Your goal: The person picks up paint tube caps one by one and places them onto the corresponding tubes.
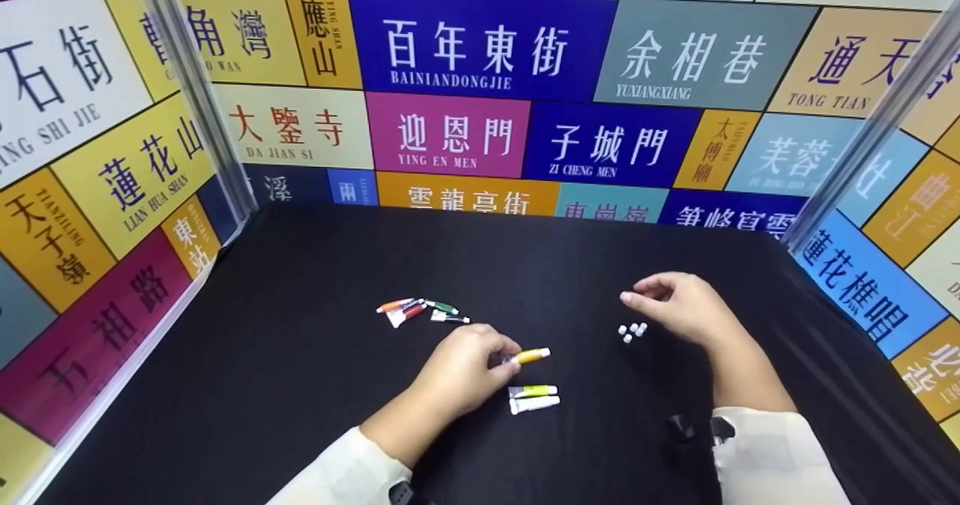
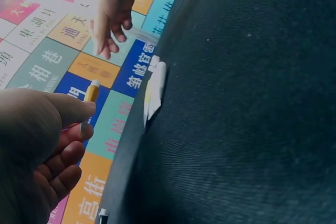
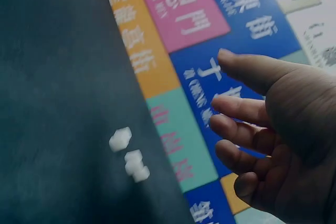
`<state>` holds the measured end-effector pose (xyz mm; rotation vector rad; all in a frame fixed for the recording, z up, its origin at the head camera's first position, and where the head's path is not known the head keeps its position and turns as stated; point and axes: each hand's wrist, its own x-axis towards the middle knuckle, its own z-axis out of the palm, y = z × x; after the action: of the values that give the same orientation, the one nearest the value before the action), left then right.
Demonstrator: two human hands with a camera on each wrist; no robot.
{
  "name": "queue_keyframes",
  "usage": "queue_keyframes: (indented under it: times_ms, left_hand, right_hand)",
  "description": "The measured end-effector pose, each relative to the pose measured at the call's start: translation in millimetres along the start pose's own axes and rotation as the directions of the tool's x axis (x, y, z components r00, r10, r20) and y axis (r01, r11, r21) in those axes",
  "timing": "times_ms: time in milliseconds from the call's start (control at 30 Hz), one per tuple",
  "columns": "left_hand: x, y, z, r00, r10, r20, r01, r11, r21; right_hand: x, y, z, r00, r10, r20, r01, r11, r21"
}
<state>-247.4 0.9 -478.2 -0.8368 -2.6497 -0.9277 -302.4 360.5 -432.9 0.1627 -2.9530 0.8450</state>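
Note:
My left hand [image 1: 469, 362] pinches a small orange-yellow paint tube [image 1: 532, 356] between thumb and fingers, its white-capped end pointing right. The left wrist view shows the same tube [image 2: 92, 93] standing out past the thumb. Just in front of that hand a yellow-green paint tube [image 1: 538, 391] and a white paint tube [image 1: 535, 404] lie side by side. My right hand [image 1: 682, 306] hovers with loosely bent fingers and holds nothing, as the right wrist view confirms. Below its fingertips lie several small white pieces [image 1: 628, 338] that look like tube caps.
Beyond my left hand lies a loose group with an orange tube [image 1: 391, 307], a red tube [image 1: 409, 314], a green tube [image 1: 444, 308] and a black tube [image 1: 454, 318]. Black cloth [image 1: 322, 385] covers the table. Panels with printed street names [image 1: 480, 36] enclose its back and sides.

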Motion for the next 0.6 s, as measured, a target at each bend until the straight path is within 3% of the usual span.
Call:
queue_keyframes:
  times_ms: [233, 600]
  left_hand:
    - [-1.8, 0.1, 6.2, 0.999, -0.009, 0.034, 0.009, 1.0, -0.007]
    - [-4.5, -3.2, 14.4, 1.0, 0.003, 0.031, -0.003, 1.0, 0.006]
  right_hand:
    - [6, 26, 10.2, 1.0, 0.008, 0.014, -0.009, 1.0, 0.02]
    - [8, 51, 21.4, 0.998, -0.028, 0.057, 0.026, 0.999, 0.038]
